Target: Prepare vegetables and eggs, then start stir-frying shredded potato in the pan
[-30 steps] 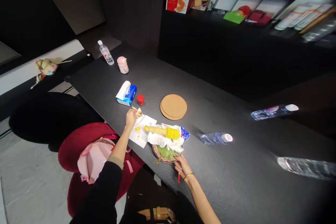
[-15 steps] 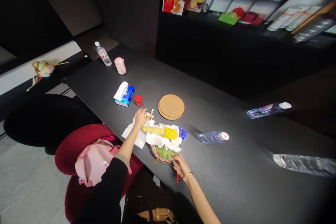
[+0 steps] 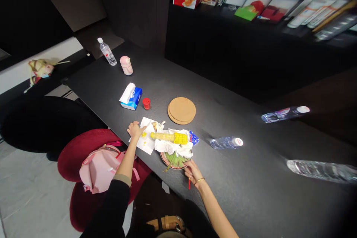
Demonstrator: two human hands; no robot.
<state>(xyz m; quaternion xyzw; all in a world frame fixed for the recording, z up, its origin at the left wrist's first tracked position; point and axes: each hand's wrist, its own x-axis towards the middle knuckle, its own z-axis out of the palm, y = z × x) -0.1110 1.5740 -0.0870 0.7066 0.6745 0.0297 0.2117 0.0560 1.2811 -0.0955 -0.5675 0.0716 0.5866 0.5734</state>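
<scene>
So there's one corn cob (image 3: 180, 138) on crumpled tissue (image 3: 169, 149), which hides part of one plate (image 3: 164, 160), lower centre. Right hand (image 3: 193, 173) has thumb and fingers closed on the plate's rim; left hand (image 3: 135, 130) is spread wide, holding nothing, over one white sheet (image 3: 147, 148). Four bottles (image 3: 227, 142): one upper left, three right. Two round boards (image 3: 182, 109), one red cup (image 3: 146, 104) mid-frame.

Right grip (image 3: 193, 171) holds plate (image 3: 164, 159) (corn (image 3: 180, 138) atop).

left forearm (image 3: 126, 161) reaching towards one o'clock, left hand (image 3: 135, 130) palm down at eight o'clock, thumb spread wide, right forearm (image 3: 213, 204) angled towards eleven o'clock, right hand (image 3: 194, 172) near six o'clock, fingers bent
</scene>
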